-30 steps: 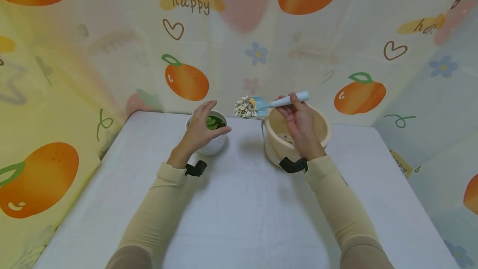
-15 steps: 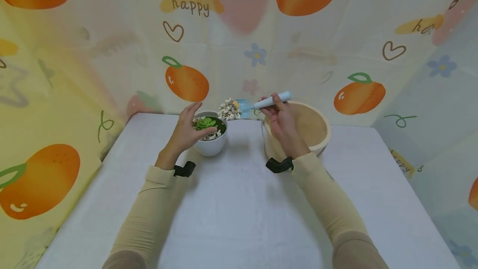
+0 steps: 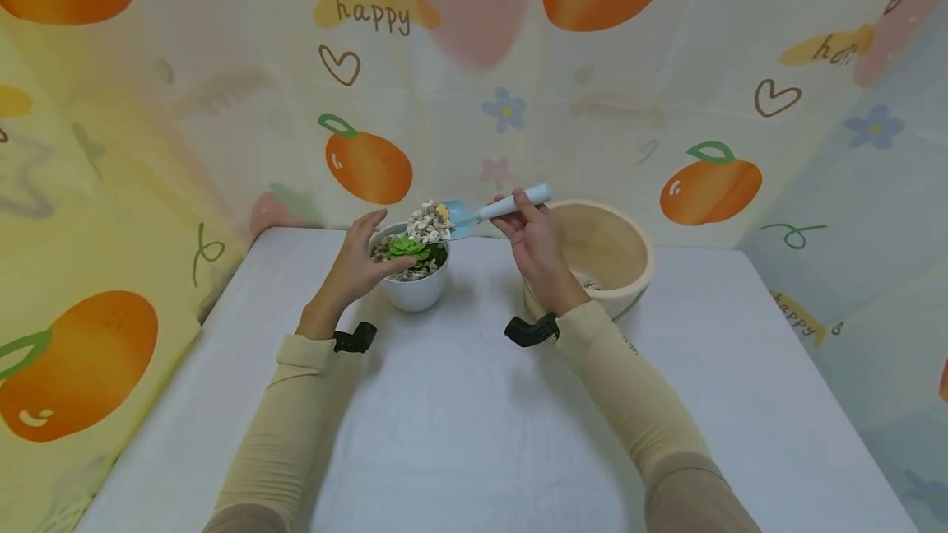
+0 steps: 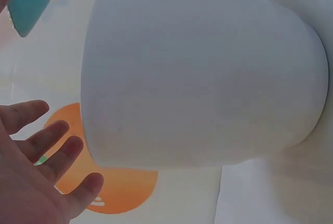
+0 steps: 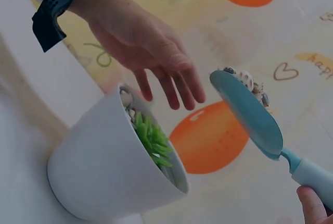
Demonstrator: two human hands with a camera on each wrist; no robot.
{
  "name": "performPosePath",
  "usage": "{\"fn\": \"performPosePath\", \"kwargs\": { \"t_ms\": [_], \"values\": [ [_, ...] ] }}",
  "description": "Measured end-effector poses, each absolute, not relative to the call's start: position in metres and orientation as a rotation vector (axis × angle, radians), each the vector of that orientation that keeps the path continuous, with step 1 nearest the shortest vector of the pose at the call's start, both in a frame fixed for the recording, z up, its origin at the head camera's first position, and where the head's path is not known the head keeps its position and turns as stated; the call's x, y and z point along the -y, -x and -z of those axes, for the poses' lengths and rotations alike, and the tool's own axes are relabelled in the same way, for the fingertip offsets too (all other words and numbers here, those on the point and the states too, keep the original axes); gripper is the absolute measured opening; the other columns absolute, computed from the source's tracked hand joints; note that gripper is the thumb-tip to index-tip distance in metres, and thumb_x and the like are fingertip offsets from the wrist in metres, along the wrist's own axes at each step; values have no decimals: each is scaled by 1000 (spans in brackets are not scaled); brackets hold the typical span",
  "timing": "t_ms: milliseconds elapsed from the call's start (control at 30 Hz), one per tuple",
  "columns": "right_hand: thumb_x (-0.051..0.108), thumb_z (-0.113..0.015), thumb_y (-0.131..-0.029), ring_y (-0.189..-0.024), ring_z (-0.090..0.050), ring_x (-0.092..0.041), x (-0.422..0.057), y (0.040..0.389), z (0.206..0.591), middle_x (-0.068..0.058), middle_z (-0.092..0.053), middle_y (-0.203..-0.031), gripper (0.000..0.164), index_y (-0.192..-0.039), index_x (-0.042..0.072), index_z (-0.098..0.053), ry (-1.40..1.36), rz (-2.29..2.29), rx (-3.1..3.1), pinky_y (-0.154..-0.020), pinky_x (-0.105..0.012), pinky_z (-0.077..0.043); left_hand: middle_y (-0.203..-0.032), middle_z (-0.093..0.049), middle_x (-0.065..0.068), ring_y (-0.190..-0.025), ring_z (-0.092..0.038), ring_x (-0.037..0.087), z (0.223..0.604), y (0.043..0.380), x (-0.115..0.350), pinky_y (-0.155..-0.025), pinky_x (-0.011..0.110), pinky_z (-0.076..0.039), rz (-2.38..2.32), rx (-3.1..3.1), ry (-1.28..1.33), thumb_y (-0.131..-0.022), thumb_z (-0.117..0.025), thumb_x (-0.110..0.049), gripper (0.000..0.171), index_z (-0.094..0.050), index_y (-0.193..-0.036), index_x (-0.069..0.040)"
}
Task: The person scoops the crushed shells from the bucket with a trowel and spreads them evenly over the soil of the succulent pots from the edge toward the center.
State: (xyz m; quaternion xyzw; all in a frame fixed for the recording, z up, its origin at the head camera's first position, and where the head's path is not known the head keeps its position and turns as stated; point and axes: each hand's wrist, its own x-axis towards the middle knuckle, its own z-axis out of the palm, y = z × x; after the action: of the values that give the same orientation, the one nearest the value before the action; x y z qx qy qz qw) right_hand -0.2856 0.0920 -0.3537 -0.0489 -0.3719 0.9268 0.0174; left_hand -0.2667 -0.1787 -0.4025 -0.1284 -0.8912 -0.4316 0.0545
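My right hand (image 3: 536, 249) grips the pale blue handle of a small garden trowel (image 3: 511, 204). Its blade carries a heap of whitish pebbles (image 3: 429, 222) over the back rim of a white flower pot (image 3: 416, 294). In that pot grows a green succulent (image 5: 152, 141), with stones around it. My left hand (image 3: 357, 261) is at the pot's left side, fingers spread and holding nothing. In the left wrist view its fingers (image 4: 67, 151) reach beside the pot's rim. The right wrist view shows the trowel's underside, level with the left fingertips and apart from them.
A wide cream-coloured pot (image 3: 607, 253) stands at the right, behind my right hand, with a few pebbles inside. White cloth (image 3: 459, 418) covers the table. A fruit-print curtain (image 3: 459, 105) closes off the back and sides.
The loaded trowel has moved left with my right hand, from beside the cream pot to over the white pot. My left hand has shifted left and slightly down, uncovering the succulent.
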Motion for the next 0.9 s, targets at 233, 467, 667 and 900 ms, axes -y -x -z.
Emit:
{"fn": "performPosePath", "kwargs": {
  "t_ms": [233, 467, 667, 900],
  "values": [
    [14, -56, -98, -80, -73, -19, -76, 287, 358, -11, -70, -85, 17, -107, 0, -57, 187, -2849, 1205, -88, -42, -53, -161, -19, 14, -148, -20, 37, 410, 267, 187, -116, 62, -22, 1336, 2719, 336, -80, -78, -44, 98, -23, -155, -13],
    [11, -56, -99, -79, -73, -19, -61, 291, 361, -12, -69, -86, 16, -109, 0, -59, 209, -2845, 1193, -94, -45, -51, -160, -21, 16, -147, -21, 37, 415, 270, 193, -116, 62, -21, 1323, 2743, 299, -80, -76, -46, 101, -19, -156, -11],
    [12, -55, -98, -82, -72, -17, -52, 291, 366, -10, -68, -87, 9, -102, 5, -59, 250, -2844, 1220, -94, -43, -52, -160, -22, 16, -147, -22, 36, 423, 273, 197, -117, 61, -20, 1398, 2749, 308, -81, -76, -43, 102, -16, -157, -11],
    [13, -56, -98, -88, -70, -20, -45, 290, 372, -20, -67, -105, 22, -115, -2, -58, 299, -2819, 1218, -93, -39, -54, -162, -17, 16, -149, -18, 34, 431, 276, 201, -120, 53, -18, 1492, 2760, 367, -83, -75, -36, 101, -12, -157, -6]
  ]
}}
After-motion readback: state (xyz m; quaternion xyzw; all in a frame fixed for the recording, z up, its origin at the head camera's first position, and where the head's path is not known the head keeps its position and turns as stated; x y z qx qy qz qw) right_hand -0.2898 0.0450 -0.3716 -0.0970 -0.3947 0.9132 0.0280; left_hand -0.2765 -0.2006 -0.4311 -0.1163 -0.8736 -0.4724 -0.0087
